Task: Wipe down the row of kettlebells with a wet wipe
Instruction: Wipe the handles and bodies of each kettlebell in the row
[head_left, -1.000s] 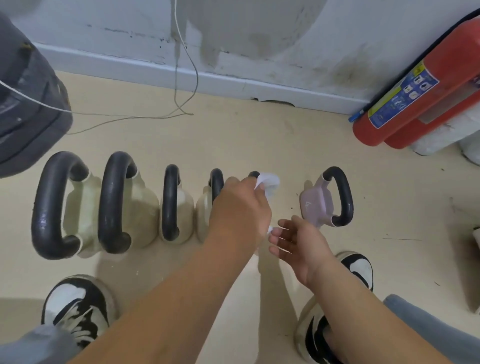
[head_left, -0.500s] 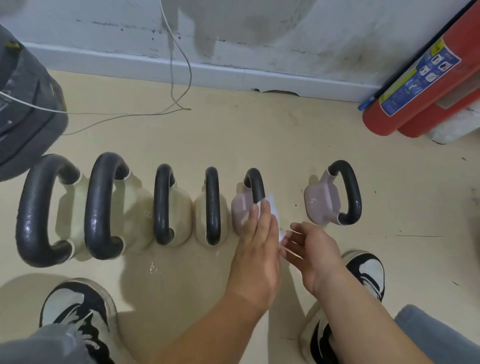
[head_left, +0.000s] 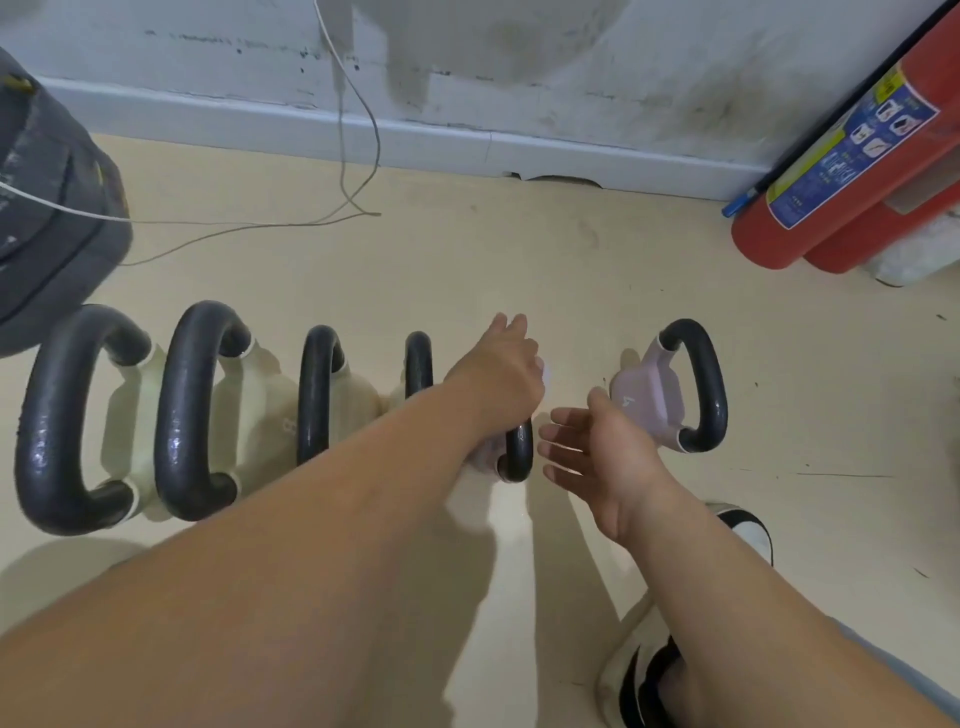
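Several kettlebells with black handles stand in a row on the beige floor: two large cream ones (head_left: 182, 405) at the left, two smaller cream ones (head_left: 314, 395), then two small pink ones. My left hand (head_left: 498, 379) lies over the first pink kettlebell (head_left: 519, 457) and hides most of it. It presses the wet wipe (head_left: 543, 372) against the kettlebell, and only a pale sliver of wipe shows at the hand's right edge. My right hand (head_left: 602, 447) hovers open and holds nothing, between that kettlebell and the last pink kettlebell (head_left: 649, 400).
Two red fire extinguishers (head_left: 841, 171) lean at the back right. A grey bag (head_left: 47, 218) sits at the left, and a thin cable (head_left: 358, 130) trails from the wall across the floor. My shoes (head_left: 748, 530) are just behind the row.
My left hand has slid forward along the first pink kettlebell, from its near side to its far top. The wipe is now mostly hidden. My right hand has stayed open beside it.
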